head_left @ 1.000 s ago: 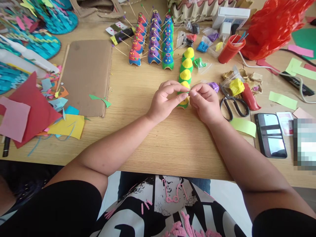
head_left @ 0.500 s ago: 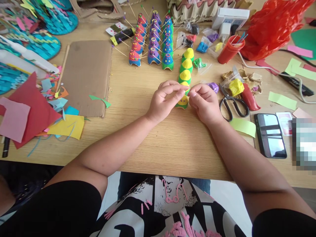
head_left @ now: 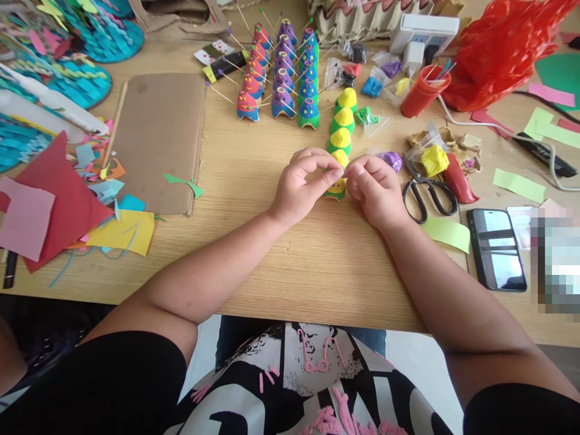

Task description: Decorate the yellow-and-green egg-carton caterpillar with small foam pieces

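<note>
Head view: I see my left hand (head_left: 299, 187) and right hand (head_left: 378, 190) pinched fingertip to fingertip; I can't tell whether anything small sits between them. The yellow-and-green caterpillar (head_left: 341, 140) lies just beyond, partly hidden, probably kept close for easy reach. Scissors (head_left: 428, 193) and purple clay (head_left: 391, 160) rest right of it, likely for handiness. The wooden table (head_left: 272, 266) carries cardboard (head_left: 156, 139); pale floor (head_left: 410, 347) shows below.

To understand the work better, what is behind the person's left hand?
Behind the left hand, a green and yellow, bumpy strip is partly visible. Its far end shows; whatever the hand covers cannot be seen.
</note>
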A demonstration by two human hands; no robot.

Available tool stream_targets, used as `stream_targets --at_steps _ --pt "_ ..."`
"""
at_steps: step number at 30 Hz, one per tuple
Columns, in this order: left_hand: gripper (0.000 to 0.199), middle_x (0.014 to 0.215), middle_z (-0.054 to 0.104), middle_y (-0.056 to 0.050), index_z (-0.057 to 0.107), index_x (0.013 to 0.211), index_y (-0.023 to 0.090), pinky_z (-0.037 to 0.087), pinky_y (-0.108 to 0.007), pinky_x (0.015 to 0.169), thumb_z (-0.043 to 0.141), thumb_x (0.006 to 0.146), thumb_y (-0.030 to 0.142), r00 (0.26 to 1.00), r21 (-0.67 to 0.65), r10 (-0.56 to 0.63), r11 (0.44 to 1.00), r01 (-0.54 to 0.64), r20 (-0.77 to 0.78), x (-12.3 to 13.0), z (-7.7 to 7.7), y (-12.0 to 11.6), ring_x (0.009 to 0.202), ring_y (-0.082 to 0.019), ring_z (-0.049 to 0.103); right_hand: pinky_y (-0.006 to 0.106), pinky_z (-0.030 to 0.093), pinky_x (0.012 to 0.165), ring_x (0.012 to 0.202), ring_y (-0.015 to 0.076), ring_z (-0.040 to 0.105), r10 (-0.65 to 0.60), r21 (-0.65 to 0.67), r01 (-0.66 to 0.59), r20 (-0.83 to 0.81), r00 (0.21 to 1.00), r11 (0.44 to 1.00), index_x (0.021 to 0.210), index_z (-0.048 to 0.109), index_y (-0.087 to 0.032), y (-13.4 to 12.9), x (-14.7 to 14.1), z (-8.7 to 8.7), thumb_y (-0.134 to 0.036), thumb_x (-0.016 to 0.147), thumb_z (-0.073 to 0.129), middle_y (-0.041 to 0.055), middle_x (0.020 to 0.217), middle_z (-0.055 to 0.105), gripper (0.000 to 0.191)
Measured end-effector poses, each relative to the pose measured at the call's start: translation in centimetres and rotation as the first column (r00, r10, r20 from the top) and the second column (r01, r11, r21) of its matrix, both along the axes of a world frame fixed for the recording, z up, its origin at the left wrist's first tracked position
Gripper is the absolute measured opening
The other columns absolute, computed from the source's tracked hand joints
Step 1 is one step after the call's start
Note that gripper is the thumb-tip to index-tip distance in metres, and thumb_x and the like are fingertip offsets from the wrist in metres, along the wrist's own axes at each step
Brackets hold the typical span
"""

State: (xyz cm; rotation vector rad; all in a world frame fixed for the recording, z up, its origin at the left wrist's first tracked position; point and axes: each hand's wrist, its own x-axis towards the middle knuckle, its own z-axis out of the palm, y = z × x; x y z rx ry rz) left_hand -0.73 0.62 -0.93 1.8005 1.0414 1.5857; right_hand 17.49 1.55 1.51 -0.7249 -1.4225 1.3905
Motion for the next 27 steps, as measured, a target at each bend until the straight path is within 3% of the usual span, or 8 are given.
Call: stream_targets --at_steps 10,16,21,27 --pt "0.03 0.101 0.079 0.001 0.078 0.095 0.03 0.057 -0.039 0.103 0.074 0.1 0.06 0.999 -0.014 0.022 1.0 -0.021 0.036 0.05 0.17 -0.06 0.106 -0.016 0.074 0.023 0.025 0.047 0.049 0.0059 0.033 0.01 0.03 -0.012 0.053 0.999 0.999 0.087 0.068 -0.02 -0.24 0.0 0.36 -0.068 0.093 0.075 -0.0083 0.057 0.047 0.049" --pt "0.035 0.1 0.078 0.0 0.08 0.093 0.029 0.058 -0.039 0.103 0.075 0.097 0.064 0.998 -0.027 0.057 0.998 -0.056 0.028 0.09 0.16 -0.12 0.106 -0.017 0.074 0.023 0.03 0.048 0.05 0.0054 0.036 0.016 -0.004 -0.016 0.002 1.0 1.0 0.086 0.066 -0.02 -0.34 -0.25 0.51 -0.065 0.086 0.084 -0.0087 0.059 0.048 0.049" --pt "0.037 0.099 0.078 0.0 0.079 0.094 0.029 0.059 -0.04 0.102 0.073 0.098 0.066 0.997 -0.038 0.067 0.997 -0.066 0.024 0.09 0.18 -0.14 0.105 -0.018 0.074 0.022 0.028 0.046 0.048 0.0049 0.034 0.029 -0.04 -0.029 -0.007 1.0 0.999 0.088 0.068 -0.02 -0.25 -0.16 0.48 -0.066 0.085 0.084 -0.009 0.057 0.048 0.05" --pt "0.035 0.099 0.078 -0.001 0.079 0.094 0.03 0.059 -0.04 0.102 0.074 0.098 0.064 0.999 -0.045 0.049 0.998 -0.048 0.023 0.07 0.39 -0.21 0.105 -0.018 0.075 0.022 0.039 0.05 0.052 0.0063 0.043 0.018 -0.055 -0.021 -0.04 0.999 0.998 0.083 0.064 -0.021 -0.18 -0.41 0.48 -0.064 0.08 0.09 -0.0082 0.06 0.05 0.05"
